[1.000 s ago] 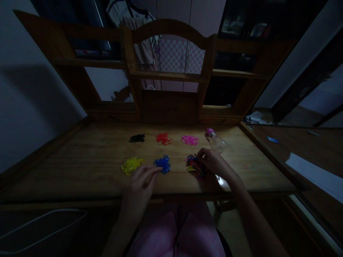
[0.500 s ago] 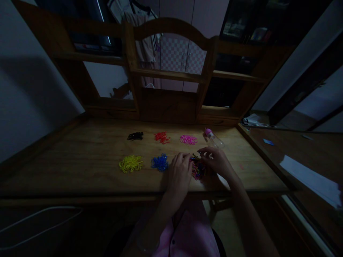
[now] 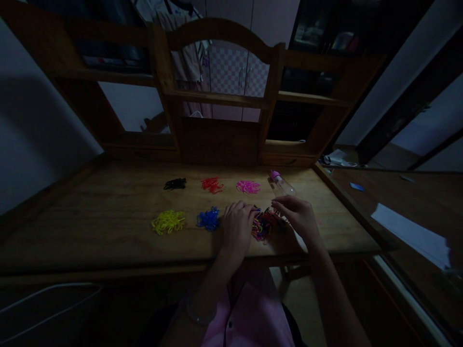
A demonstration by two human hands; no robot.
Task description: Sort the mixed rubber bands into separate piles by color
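Note:
Under and between my hands lies a mixed pile of coloured rubber bands, with dark and red ones strewn on its right side. My left hand rests at the pile's left edge, fingers curled, with a bit of blue band showing at the fingertips. Over the pile's right part, my right hand has thumb and forefinger pinched together; what is between them is too small to make out. Just left of my left hand is a heap of blue rubber bands, and beyond it a yellow heap.
Farther back lie black bands, red bands and pink bands. A clear bottle with a pink cap lies behind my right hand. The wooden shelf unit rises at the desk's back. White paper lies on the right-hand surface.
My right hand has moved a little right and the bands beneath it are spread wider. My left hand stays by the pile. The whole view has shifted slightly.

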